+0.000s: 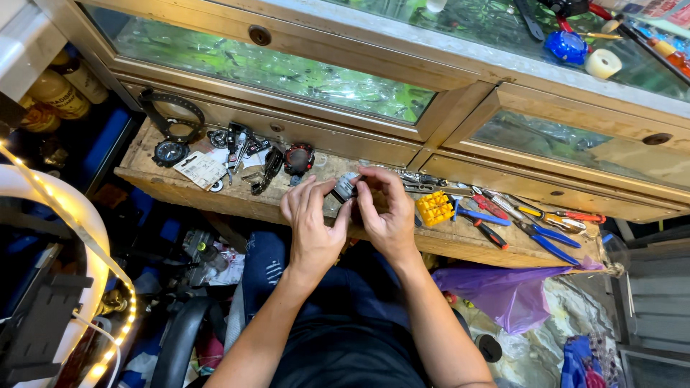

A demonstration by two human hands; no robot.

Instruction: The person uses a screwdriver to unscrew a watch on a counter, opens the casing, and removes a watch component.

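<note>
Pinching a small grey watch case (345,187) between the fingertips of both the left hand (313,219) and the right hand (387,212), the person is holding it just above the worn wooden bench (237,197), seemingly keeping it steady near the yellow block (435,208) and blue-handled pliers (550,241).

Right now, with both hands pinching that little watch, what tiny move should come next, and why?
Probably lower the watch onto the wooden shelf and steady it there. The left hand and right hand both pinch it in the air above the shelf's edge, so neither is free to reach the yellow block or the pliers to the right.
</note>
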